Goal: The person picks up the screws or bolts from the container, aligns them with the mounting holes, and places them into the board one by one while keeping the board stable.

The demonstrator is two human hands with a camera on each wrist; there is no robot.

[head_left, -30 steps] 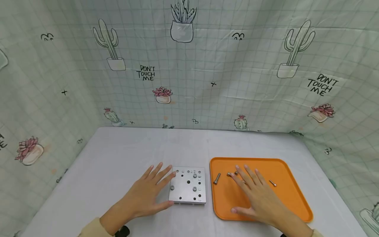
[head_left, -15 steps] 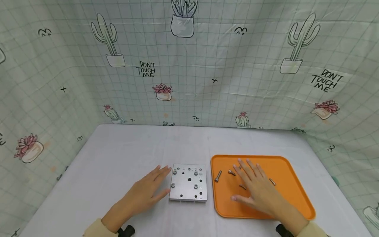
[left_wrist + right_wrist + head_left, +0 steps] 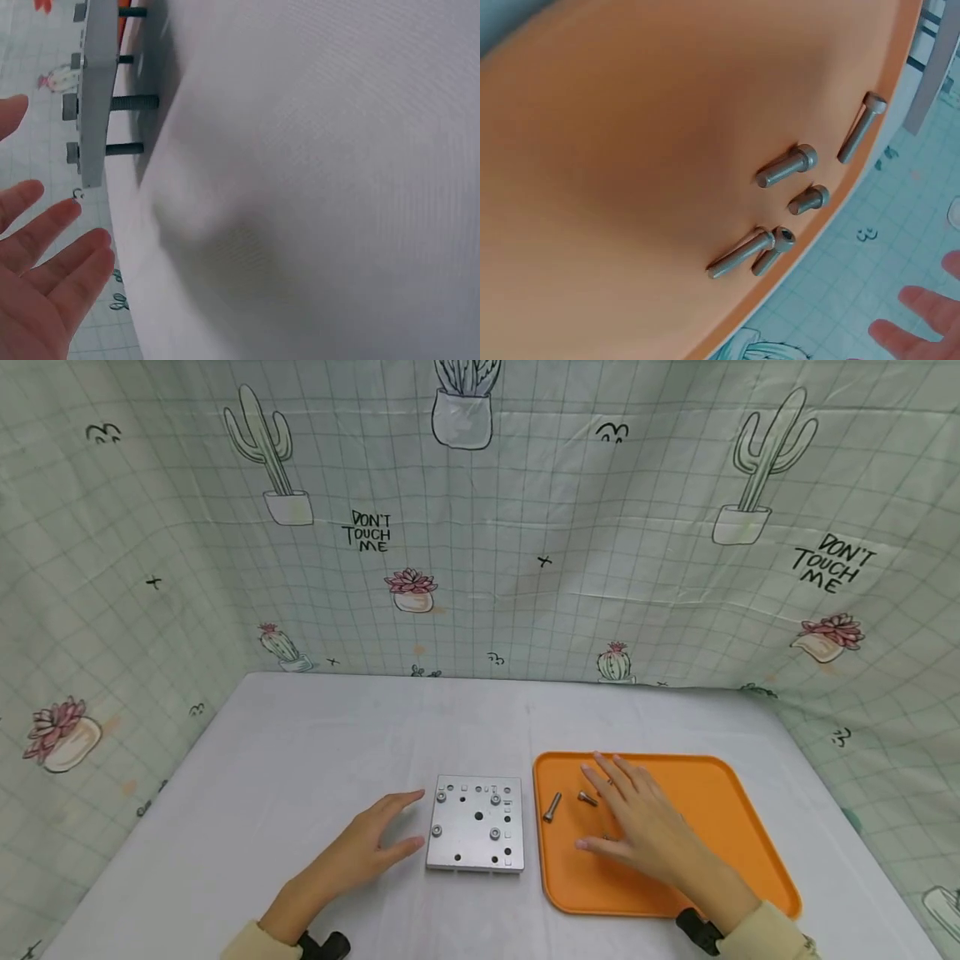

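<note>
Plate (image 3: 465, 845): drilled metal, on desk (image 3: 360, 727), between left hand (image 3: 358, 850) and orange tray (image 3: 731, 852); not held.
Seated screws (image 3: 495, 834): four socket-heads visible in top face, threaded shanks (image 3: 135, 103) sticking out underneath. If those bear the weight, a sideways bump or off-centre press would probably rock the plate; can't tell what it stands on.
Left hand: just beside plate's left edge, thumb and fingers apart, nothing in it. Careless closing could shove the plate or clip a screw head.
Bare holes (image 3: 507, 819): sizes look unequal. Wrong screw forced in would likely bind or cross-thread.
Tray: right of plate, low rim; a hard flick could send a screw over it.
Crossed screws (image 3: 741, 253): two bunched together, seemingly touching; grabbing one may drag the other.
Short screw (image 3: 808, 200): stubby, probably easiest to fumble or roll.
Long screw (image 3: 862, 127): near the rim on the plate side; awkward fingertip room there, likely.
Right hand (image 3: 641, 822): over tray, fingers spread apart, nothing visibly held; contact unclear. Covers some screws in head view, so mispicks possible.
Wrist device (image 3: 699, 932): black, overlaps tray's near rim in head view; may snag if lowered.
</note>
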